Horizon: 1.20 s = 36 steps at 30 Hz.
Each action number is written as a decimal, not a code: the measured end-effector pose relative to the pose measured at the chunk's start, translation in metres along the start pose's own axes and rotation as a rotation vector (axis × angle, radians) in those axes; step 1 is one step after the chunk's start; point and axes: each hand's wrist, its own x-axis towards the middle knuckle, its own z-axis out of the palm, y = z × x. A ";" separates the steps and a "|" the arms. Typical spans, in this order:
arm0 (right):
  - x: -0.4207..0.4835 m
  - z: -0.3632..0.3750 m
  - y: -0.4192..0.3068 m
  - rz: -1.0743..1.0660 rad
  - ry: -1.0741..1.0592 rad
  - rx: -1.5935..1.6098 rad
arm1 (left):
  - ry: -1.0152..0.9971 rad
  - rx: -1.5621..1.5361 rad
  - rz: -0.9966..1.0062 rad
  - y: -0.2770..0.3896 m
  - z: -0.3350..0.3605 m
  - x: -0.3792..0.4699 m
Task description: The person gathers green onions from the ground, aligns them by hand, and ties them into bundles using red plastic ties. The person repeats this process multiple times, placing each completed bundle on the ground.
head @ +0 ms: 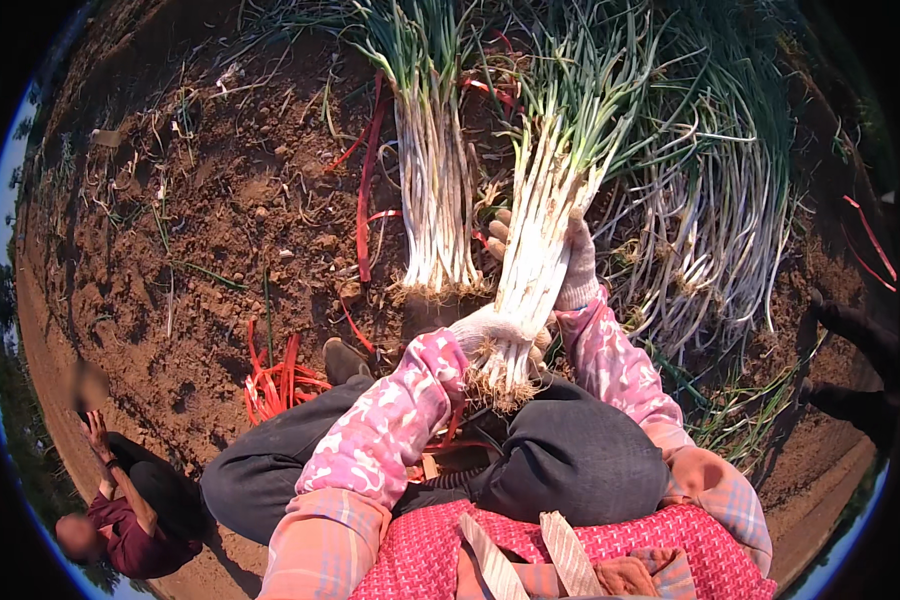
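Observation:
A bunch of green onions (541, 225) is tilted between my gloved hands, its roots just above my lap and its green tops pointing away. Near the root end, my left hand (495, 328) wraps around the white stalks. Higher up, my right hand (579, 259) grips the same bunch from behind and the right side; some of its fingers show at the left edge of the stalks. Left of the held bunch, another bunch of green onions (436, 187) lies on the soil. A large pile of loose green onions (709, 225) spreads to the right.
A tangle of red plastic strips (279, 379) lies by my left leg, and a long red strip (369, 187) stretches beside the lying bunch. Clumpy brown soil (217, 180) covers the ground. At lower left a person (139, 510) crouches; dark legs (862, 375) show at the right rim.

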 end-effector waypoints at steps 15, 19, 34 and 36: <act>0.213 0.185 -0.063 -0.317 -0.095 -0.928 | -0.067 -0.036 0.407 0.104 0.026 -0.057; 0.334 0.099 -0.092 0.114 0.203 -0.960 | 0.071 -0.283 0.312 0.139 -0.027 -0.054; 0.319 -0.029 -0.076 -0.201 0.638 -2.291 | 1.101 0.678 -0.230 0.099 -0.093 0.022; 0.306 -0.035 -0.088 -0.208 0.619 -2.204 | 1.057 0.686 -0.183 0.099 -0.084 0.020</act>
